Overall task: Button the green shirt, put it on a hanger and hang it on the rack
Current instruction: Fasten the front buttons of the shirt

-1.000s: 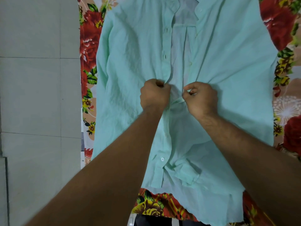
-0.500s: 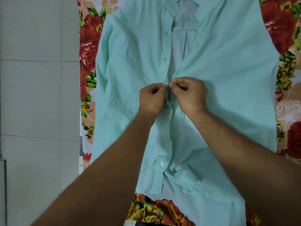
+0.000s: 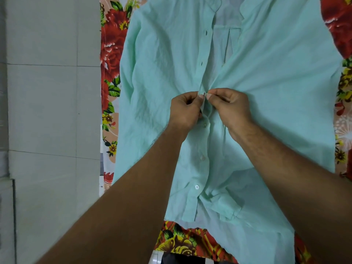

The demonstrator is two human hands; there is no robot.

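The head view, the only one, looks down on the green shirt (image 3: 276, 92), which lies spread front-up on a floral bedsheet (image 3: 111, 54), collar away from the person and hem toward them, with pale floor tiles (image 3: 47, 111) to the left. Both hands meet at the front opening about halfway up. The left hand (image 3: 185, 111) pinches the edge strip with the buttonholes between thumb and forefinger, and the right hand (image 3: 231, 107) pinches the facing edge against it, fingertips almost touching. The button itself is too small and too hidden to tell whether it has gone through. Cloth draws in creases toward this spot. Below the hands the front looks closed: a white button (image 3: 197, 186) near the hem, a second button (image 3: 202, 158) above it and a third button (image 3: 205, 125) just under the hands all sit fastened. Above the hands the front gapes and shows the inside of the back, and two empty buttonholes (image 3: 201, 63) stand open on the strip. I judge the buttoning about half done, with this button and the upper ones left. No hanger or rack shows, so both later steps remain.
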